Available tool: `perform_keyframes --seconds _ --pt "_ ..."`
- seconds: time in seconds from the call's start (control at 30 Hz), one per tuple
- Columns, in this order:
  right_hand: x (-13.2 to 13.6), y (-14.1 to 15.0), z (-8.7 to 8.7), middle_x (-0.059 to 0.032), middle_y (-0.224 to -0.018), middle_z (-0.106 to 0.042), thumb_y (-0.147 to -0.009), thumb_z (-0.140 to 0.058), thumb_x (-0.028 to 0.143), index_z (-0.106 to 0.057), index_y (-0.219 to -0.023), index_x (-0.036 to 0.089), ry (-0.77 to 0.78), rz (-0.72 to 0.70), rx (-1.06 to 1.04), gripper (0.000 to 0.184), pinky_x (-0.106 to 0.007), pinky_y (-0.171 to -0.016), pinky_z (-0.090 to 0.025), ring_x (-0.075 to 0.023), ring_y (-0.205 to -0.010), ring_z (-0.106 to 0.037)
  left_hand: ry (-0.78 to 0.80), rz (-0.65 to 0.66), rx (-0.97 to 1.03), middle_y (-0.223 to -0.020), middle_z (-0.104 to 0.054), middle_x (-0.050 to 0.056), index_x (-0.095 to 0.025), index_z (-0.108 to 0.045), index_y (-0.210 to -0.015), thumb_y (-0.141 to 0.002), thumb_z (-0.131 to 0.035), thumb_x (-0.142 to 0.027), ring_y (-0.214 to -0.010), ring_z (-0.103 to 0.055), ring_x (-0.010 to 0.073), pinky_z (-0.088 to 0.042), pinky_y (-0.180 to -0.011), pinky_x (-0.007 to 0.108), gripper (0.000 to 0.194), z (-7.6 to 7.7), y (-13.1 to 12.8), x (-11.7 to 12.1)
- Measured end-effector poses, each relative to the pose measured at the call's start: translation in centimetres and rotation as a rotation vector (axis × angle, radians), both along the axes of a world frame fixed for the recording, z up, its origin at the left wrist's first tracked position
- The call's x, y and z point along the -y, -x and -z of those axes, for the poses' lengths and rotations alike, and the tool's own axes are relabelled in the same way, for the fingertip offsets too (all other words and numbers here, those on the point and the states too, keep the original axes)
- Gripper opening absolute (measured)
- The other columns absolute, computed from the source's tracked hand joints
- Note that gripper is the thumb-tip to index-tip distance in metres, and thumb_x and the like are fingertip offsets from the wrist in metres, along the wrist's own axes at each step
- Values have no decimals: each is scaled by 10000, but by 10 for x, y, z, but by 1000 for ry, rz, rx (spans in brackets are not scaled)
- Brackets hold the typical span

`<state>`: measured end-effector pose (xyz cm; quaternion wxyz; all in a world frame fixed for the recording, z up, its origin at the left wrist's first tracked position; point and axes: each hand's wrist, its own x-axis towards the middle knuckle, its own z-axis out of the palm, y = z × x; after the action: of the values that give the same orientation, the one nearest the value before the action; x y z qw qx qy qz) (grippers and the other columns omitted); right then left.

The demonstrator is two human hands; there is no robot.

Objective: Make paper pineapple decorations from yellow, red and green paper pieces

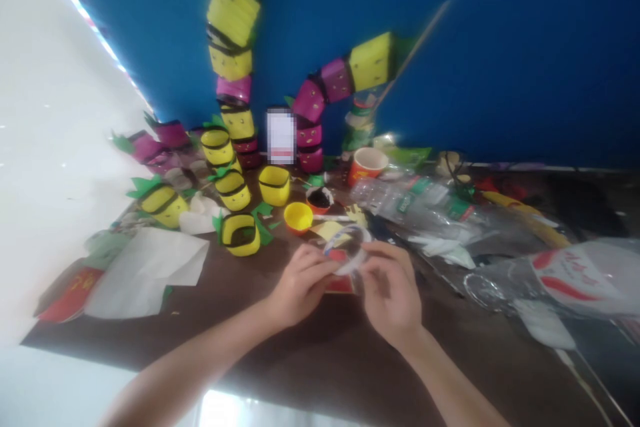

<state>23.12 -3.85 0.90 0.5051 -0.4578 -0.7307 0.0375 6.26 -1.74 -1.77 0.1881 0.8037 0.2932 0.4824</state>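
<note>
Over the dark table, a clear, whitish ring that looks like a roll of tape is held between both hands, tilted. My left hand grips its left edge with closed fingers. At its right side, my right hand pinches the rim between thumb and fingers. A red flat piece shows just below the roll. Beyond it sit a pale yellow scrap, a small yellow cup and a small cup of dark stuff. Blur hides the tape's loose end, if any.
Yellow containers with black bands stand left of centre. Stacked yellow and purple pieces rise against the blue wall. White paper lies at left. Plastic bottles, a large bottle and a paper cup crowd the right.
</note>
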Motion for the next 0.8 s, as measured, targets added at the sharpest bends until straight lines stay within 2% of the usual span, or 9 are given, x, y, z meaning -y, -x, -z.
perform_keyframes --seconds 0.27,0.6,0.8 --pt "-1 2 -3 -72 -955 -560 -805 -497 129 -526 -817 211 39 -23 -135 87 -365 -778 -481 -196 -901 -552 -2 0 20 -843 -617 64 -171 -592 -1007 -841 -513 -150 -814 -494 156 -437 -759 320 185 -1 -1 0" --pt "-1 0 -4 -75 -987 -568 -802 -519 142 -545 -850 217 -7 2 9 93 -365 -776 -487 -201 -898 -566 3 -17 11 -836 -618 70 -179 -603 -1001 -845 -509 -169 -812 -490 166 -439 -751 331 183 -1 0 0" --pt "-1 -1 0 -82 -998 -554 -790 -510 97 -530 -853 203 -12 -25 16 125 -367 -807 -475 -199 -924 -545 -9 -17 20 -823 -611 64 -162 -604 -981 -834 -526 -149 -804 -479 155 -436 -750 317 168 0 -1 0"
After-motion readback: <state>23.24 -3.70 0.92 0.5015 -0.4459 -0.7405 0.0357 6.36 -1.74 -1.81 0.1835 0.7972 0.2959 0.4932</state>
